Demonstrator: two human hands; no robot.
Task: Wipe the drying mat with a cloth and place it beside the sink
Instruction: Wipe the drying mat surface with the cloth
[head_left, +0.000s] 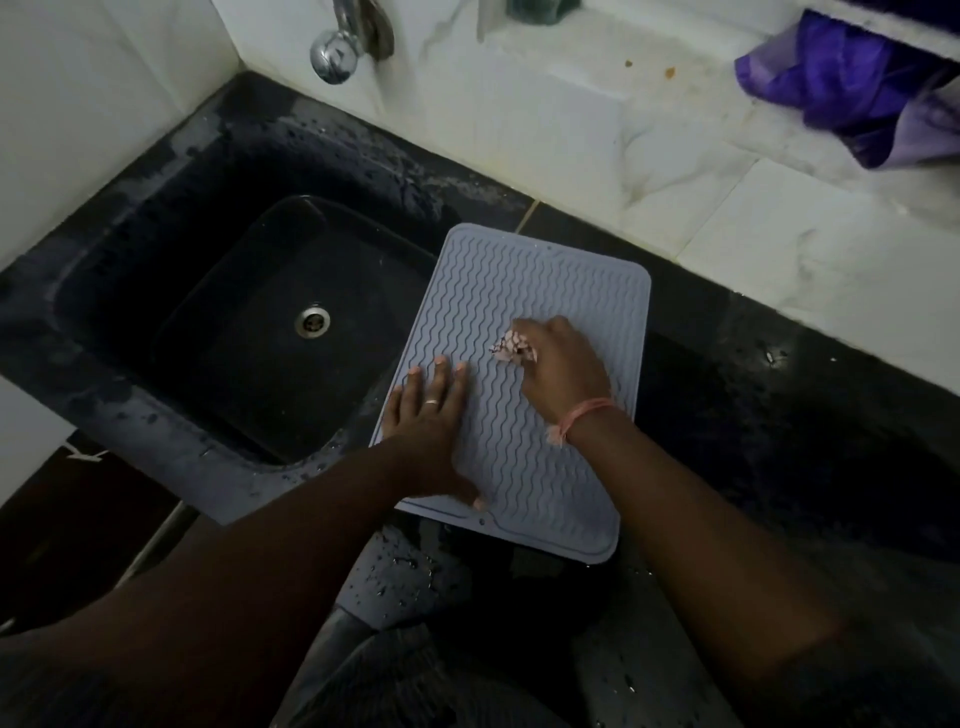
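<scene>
My forearms reach in from six o'clock to the drying mat (524, 374) on the wet black desk (779, 415), just right of the sink (249, 322).

My left hand (428, 415) lies flat on the mat's nine o'clock side, fingers straight, pinning it; my right hand's (563, 371) grip is curled round a small bunched cloth (511, 347) pressed near the mat's middle. The mat looks thin, floppy, rubbery and light, its ribs likely slick when wet. I'd lift it by the two long edges, since one corner would let it sag.

Wet-looking black counter (753, 395) carries the grey drying mat (519, 291) beside sink (130, 291).
</scene>
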